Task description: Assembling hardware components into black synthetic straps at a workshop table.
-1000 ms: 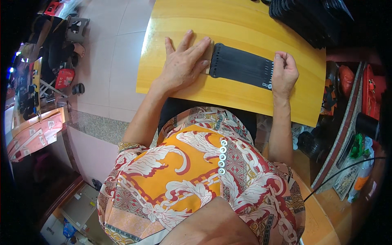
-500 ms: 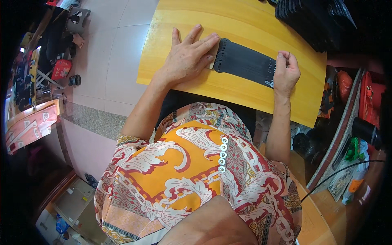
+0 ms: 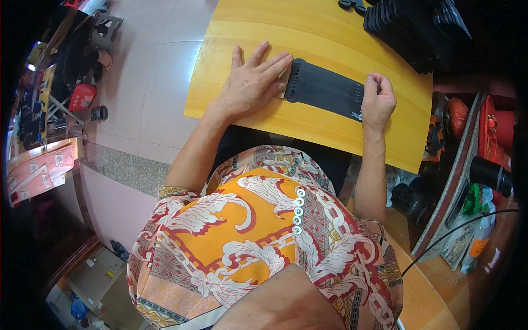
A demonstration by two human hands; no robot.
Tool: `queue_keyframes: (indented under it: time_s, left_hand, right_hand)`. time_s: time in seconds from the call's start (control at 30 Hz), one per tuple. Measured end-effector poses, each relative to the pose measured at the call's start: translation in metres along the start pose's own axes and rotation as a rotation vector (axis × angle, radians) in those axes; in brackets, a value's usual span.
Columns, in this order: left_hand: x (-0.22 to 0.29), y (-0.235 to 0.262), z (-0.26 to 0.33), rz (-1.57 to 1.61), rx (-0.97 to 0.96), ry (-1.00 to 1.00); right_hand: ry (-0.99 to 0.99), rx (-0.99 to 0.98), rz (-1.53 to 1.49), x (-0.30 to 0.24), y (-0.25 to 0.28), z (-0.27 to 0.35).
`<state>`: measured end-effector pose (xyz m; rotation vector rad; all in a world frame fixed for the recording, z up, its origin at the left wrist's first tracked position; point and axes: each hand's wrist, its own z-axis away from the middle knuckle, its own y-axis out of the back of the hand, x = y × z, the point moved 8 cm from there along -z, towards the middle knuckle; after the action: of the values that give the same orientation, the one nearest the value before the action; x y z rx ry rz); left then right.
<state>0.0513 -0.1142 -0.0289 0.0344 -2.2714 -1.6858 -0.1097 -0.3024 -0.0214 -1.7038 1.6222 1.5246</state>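
On the yellow board lies a flat black panel [image 3: 324,88], ribbed lengthwise like strips or cords side by side. Its left end has a row of small loops, and short white marks run along its right end. My left hand [image 3: 252,82] rests flat with fingers spread, pressing a thin pale strip [image 3: 282,91] beside the looped end. At the opposite end my right hand [image 3: 378,104] is closed in a pinch against the panel's edge. What sits between those fingertips is too small to make out.
The yellow board [image 3: 242,33] forms the work surface. Stacked black pieces [image 3: 407,36] stand at its far right, with black-handled scissors [image 3: 352,5] near them. A shelf with bags [image 3: 478,236] is at right. A grey stool [image 3: 104,27] and a red bag [image 3: 82,96] are at left.
The whole view has shifted slightly, and the board appears a little more to the left. Both hands keep nearly the same places on the black panel, the right still pinched.
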Motion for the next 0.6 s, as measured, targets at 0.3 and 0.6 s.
queue_keyframes:
  time_s: [0.3, 0.6]
  left_hand:
    - [-0.0035, 0.0028, -0.0010, 0.091, -0.027, 0.059]
    - [-0.0059, 0.0041, -0.0022, 0.133, -0.007, 0.082]
  right_hand:
    - [0.018, 0.009, -0.037, -0.0063, -0.0003, 0.0006]
    - [-0.012, -0.012, -0.099, -0.0011, -0.0026, -0.0005]
